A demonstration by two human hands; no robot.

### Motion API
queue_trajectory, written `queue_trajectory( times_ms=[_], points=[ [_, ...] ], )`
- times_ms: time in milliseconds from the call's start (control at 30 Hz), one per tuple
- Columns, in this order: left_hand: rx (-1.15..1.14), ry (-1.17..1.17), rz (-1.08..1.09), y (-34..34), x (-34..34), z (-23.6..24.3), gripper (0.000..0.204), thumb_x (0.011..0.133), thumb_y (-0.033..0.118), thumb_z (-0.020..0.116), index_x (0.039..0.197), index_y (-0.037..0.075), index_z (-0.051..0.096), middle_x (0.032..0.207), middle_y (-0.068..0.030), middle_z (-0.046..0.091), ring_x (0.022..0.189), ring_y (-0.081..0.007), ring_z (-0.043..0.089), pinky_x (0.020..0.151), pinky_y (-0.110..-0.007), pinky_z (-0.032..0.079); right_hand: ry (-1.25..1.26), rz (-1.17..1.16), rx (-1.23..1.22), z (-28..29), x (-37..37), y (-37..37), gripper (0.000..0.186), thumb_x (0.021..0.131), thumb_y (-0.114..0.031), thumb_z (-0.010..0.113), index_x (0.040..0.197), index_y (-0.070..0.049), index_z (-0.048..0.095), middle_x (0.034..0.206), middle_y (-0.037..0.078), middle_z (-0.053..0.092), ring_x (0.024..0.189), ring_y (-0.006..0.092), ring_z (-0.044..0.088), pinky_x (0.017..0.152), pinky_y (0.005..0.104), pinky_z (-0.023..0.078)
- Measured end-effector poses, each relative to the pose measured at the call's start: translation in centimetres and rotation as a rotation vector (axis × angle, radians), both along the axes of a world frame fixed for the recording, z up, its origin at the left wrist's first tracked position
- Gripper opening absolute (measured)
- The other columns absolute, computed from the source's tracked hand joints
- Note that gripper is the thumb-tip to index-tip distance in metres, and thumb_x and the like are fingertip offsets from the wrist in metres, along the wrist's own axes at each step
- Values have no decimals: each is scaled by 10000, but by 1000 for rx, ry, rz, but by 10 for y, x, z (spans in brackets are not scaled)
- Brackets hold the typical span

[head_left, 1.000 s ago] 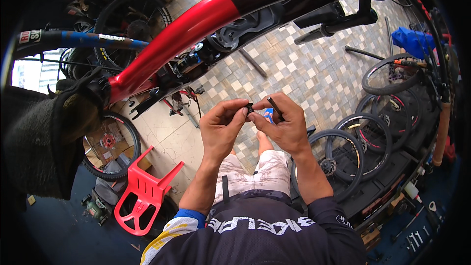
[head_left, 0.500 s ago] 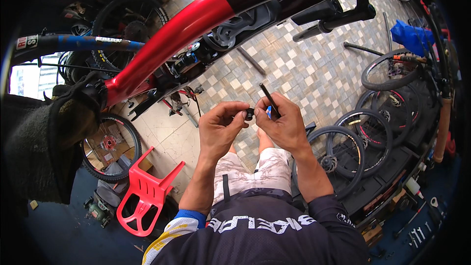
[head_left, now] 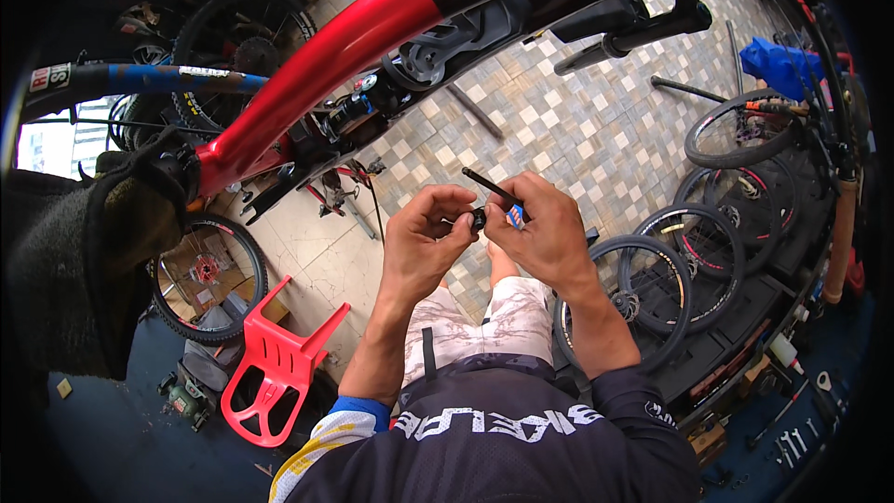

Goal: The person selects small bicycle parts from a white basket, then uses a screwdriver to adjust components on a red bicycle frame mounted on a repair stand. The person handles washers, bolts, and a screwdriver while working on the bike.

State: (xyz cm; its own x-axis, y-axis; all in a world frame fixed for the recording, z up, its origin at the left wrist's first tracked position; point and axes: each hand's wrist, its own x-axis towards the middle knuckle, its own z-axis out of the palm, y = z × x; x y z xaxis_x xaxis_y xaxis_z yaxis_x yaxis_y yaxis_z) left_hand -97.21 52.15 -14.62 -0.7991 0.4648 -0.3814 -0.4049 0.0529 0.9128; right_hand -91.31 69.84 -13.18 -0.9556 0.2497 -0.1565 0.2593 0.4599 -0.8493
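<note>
My left hand (head_left: 421, 240) pinches a small dark round part (head_left: 479, 220) between thumb and forefinger, its other fingers curled in. Close beside it, my right hand (head_left: 548, 229) is closed around a slim black rod (head_left: 486, 184), whose free end sticks out up and to the left over the small part. My right thumb and forefinger come up against that part too; whether they grip it I cannot tell. A bit of something blue (head_left: 515, 215) shows between the right fingers. Above both hands runs a red and black bicycle frame (head_left: 340, 47).
A dark cloth (head_left: 93, 261) hangs by the frame's left end. Below it are a bicycle wheel (head_left: 251, 303) and a red plastic chair (head_left: 284, 359). Several wheels (head_left: 684, 303) lie at the right beside a black bench, with wrenches (head_left: 793, 447) at the lower right. A fork (head_left: 633, 37) projects at the top.
The black rod has swung in my right hand, its free end tipping down and left toward the small part. Both hands stay close together in nearly the same place.
</note>
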Motion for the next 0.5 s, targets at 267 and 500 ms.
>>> queue_trajectory(
  times_ms=[267, 500],
  points=[
    [-87, 96, -116, -2, -2, 2, 227, 926, -30, 682, 1152, -35, 672, 980, -69, 740, 893, -86, 693, 808, -267, 605, -7, 86, 104, 11, -1, 5, 200, 878, -224, 733, 947, -46, 673, 897, 112, 674, 796, 333, 694, 706, 442, 548],
    [-29, 34, -119, -9, 7, 5, 205, 931, -26, 685, 1134, -55, 685, 987, -85, 747, 918, -111, 710, 798, -263, 605, -65, 230, 68, 23, 3, 15, 192, 878, -217, 720, 959, -46, 692, 914, 112, 687, 810, 338, 703, 731, 445, 552]
  ],
)
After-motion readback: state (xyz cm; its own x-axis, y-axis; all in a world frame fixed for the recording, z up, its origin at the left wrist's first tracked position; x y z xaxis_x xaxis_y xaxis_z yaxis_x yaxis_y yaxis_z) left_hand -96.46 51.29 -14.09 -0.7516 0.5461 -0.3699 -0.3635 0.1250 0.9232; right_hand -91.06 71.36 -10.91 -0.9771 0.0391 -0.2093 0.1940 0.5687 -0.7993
